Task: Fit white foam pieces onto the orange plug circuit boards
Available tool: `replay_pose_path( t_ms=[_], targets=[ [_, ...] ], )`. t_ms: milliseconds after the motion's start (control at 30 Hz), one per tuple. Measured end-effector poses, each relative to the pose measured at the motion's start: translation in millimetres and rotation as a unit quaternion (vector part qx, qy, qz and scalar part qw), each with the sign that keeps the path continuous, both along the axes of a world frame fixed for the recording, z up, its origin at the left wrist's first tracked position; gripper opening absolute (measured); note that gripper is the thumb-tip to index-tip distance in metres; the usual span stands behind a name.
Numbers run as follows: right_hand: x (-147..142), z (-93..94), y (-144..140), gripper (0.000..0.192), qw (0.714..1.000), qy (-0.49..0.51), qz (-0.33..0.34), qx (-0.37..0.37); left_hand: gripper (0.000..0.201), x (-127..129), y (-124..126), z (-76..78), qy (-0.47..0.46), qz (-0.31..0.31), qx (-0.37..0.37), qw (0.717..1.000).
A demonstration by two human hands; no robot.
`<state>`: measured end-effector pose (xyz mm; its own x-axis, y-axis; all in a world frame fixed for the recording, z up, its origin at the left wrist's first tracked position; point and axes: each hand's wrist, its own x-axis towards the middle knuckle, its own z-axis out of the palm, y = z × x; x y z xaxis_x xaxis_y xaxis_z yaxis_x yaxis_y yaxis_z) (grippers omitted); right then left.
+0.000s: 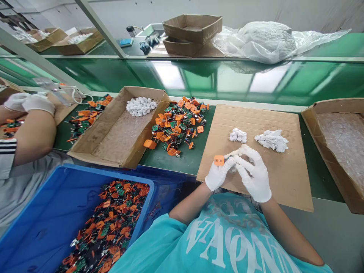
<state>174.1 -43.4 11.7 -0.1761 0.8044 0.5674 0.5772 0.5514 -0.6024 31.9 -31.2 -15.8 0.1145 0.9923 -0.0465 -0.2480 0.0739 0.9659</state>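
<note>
My left hand (218, 175), in a white glove, is closed on an orange plug part (218, 160) whose flat face shows two small marks. My right hand (254, 175), also gloved in white, meets the left fingertips in a pinch. Whatever lies between its fingers is hidden against the white gloves. Just beyond my hands, a small heap of white putty-like lumps (238, 135) rests on a cardboard sheet (290, 185). A larger heap of white lumps (271, 141) sits to its right.
Orange plug parts with green circuit boards (182, 123) are piled left of the cardboard. Beyond stands a cardboard tray (98, 146) holding white balls (141, 106). A blue bin (34, 223) contains more parts. Another cardboard tray (327, 159) is at right. A co-worker's gloved hands (31, 103) are far left.
</note>
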Motion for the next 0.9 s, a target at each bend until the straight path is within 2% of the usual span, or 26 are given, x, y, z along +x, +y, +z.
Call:
replay_pose_path(
  t_ms=[133,267,333,400,467,600,800,900],
  targets=[
    [2,9.8,8,0.02,0.99,0.056,0.039,-0.126,0.065,-4,0,-6.7,-0.025,-0.091,-0.028,0.995],
    [1,21.2,10,0.028,0.942,0.146,0.128,-0.275,0.069,-7,-1,-3.3,-0.013,-0.167,-0.036,0.985],
    [0,24.6,11,0.03,0.917,0.183,0.152,-0.32,0.07,-8,-1,-1.5,-0.019,-0.187,-0.04,0.981],
    [-1,26.4,11,0.031,0.907,0.198,0.163,-0.335,0.071,-8,-1,-0.7,-0.018,-0.194,-0.039,0.98],
    [-1,26.6,13,0.034,0.916,0.181,0.155,-0.323,0.07,-7,-1,0.0,-0.015,-0.198,-0.037,0.979],
    [0,22.3,16,0.04,0.958,0.12,0.085,-0.247,0.065,-6,1,1.7,-0.048,-0.206,-0.05,0.976],
    [4,12.7,5,0.026,0.978,0.12,0.023,-0.168,0.055,-7,4,1.2,-0.088,-0.194,-0.063,0.975],
    [3,7.2,-1,0.02,0.991,0.089,0.016,-0.1,0.052,-6,5,3.4,-0.057,-0.162,-0.042,0.984]
  ],
)
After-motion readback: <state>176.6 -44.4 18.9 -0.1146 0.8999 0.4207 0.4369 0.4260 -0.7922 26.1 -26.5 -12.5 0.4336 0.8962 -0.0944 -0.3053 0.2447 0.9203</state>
